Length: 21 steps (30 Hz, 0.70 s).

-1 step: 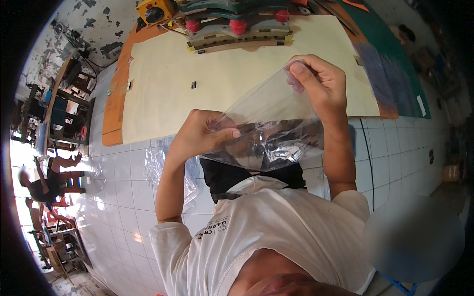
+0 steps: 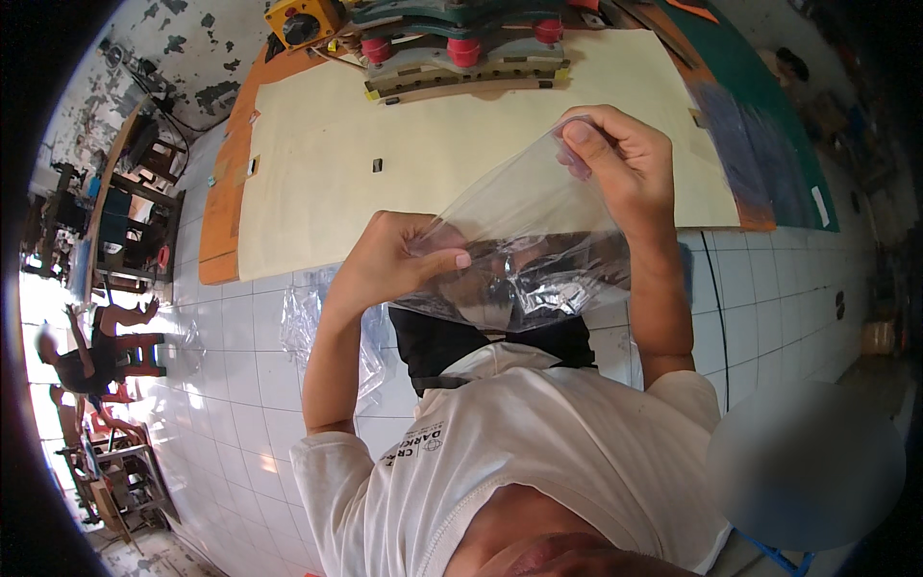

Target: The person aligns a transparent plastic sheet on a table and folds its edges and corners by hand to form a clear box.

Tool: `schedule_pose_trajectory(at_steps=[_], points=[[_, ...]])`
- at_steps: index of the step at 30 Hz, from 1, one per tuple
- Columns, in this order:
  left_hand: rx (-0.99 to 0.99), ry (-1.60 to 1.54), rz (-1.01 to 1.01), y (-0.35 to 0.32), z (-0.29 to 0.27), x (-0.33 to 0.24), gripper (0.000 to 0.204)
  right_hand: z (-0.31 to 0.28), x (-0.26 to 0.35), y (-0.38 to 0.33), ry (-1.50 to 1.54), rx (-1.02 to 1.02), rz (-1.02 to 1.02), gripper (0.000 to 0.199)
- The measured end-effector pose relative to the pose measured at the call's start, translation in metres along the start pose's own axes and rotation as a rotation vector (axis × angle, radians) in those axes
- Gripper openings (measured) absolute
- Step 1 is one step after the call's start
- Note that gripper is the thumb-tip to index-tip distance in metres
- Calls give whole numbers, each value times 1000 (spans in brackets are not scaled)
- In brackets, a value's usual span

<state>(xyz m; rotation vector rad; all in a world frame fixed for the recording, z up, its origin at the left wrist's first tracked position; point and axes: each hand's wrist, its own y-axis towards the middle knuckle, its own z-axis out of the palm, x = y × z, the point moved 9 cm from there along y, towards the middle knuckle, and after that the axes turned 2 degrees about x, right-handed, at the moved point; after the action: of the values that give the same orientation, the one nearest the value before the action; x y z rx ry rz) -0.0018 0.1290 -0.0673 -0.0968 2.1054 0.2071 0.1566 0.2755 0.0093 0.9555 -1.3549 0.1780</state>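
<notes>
A clear plastic sheet (image 2: 524, 207), thin and creased, stretches between my two hands over the front edge of the table. My left hand (image 2: 389, 255) pinches its left side, thumb on top and fingers showing through the film underneath. Higher up and to the right, my right hand (image 2: 630, 168) grips the upper corner between thumb and bent fingers. The lower part of the sheet hangs in shiny folds in front of my dark trousers. I cannot tell whether it is a single sheet or a bag.
Cream paper covers the wooden table (image 2: 219, 231). At its far side stands a green machine (image 2: 452, 14) with red knobs, beside a yellow switch box (image 2: 300, 21). Crumpled clear plastic (image 2: 308, 317) lies on the tiled floor. Another person (image 2: 91, 351) is at far left.
</notes>
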Motion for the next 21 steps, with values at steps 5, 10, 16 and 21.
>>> schedule_pose_trajectory(at_steps=[5,10,16,21], points=[[-21,-80,1,7,2,-12,19,5,12,2,-60,4,-51,19],[0,-59,-71,5,3,-2,19,6,10,3,-62,-18,-38,20],[-33,-155,14,14,4,-29,17,17,8,5,-92,29,-42,19],[-17,-85,-90,17,7,-22,15,30,16,0,-307,62,-208,27]])
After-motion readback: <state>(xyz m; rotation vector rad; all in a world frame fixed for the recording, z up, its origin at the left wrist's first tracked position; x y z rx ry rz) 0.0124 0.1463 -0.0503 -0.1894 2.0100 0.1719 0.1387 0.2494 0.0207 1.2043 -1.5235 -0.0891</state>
